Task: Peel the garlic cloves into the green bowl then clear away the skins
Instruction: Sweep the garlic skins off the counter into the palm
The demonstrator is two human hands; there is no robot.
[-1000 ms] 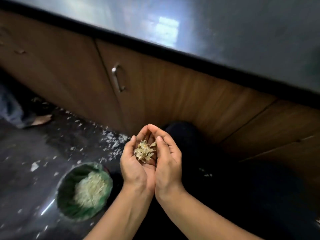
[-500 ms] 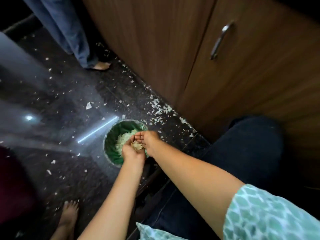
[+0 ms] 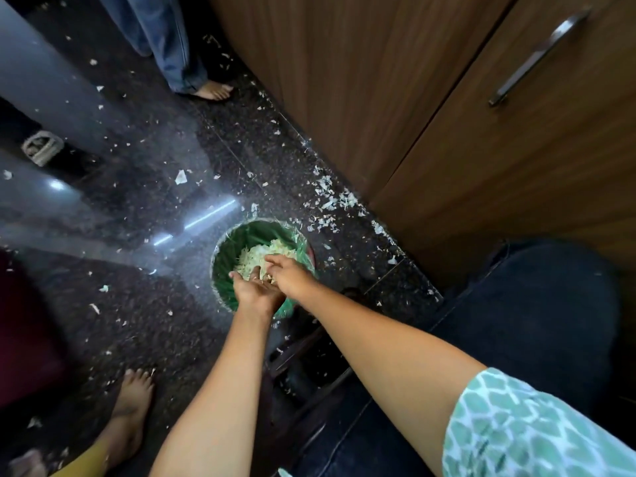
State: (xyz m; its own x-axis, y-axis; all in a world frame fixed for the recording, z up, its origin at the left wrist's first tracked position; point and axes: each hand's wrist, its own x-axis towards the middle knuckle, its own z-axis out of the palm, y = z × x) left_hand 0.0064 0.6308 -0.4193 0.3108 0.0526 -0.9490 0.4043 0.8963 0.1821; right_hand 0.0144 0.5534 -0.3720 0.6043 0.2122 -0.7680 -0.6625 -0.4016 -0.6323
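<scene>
Left hand [image 3: 256, 292] now opened flat over bin [image 3: 227, 246]; right hand [image 3: 287, 275] open, brushing palm.

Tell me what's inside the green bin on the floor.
The green bin holds a pale heap of garlic skins. Both hands, left and right, cover its near side, hiding what's beneath.

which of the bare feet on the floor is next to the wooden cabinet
The foot at the top, below the blue jeans leg, is next to the cabinet. The other foot, at the lower left, is out on the open floor.
</scene>
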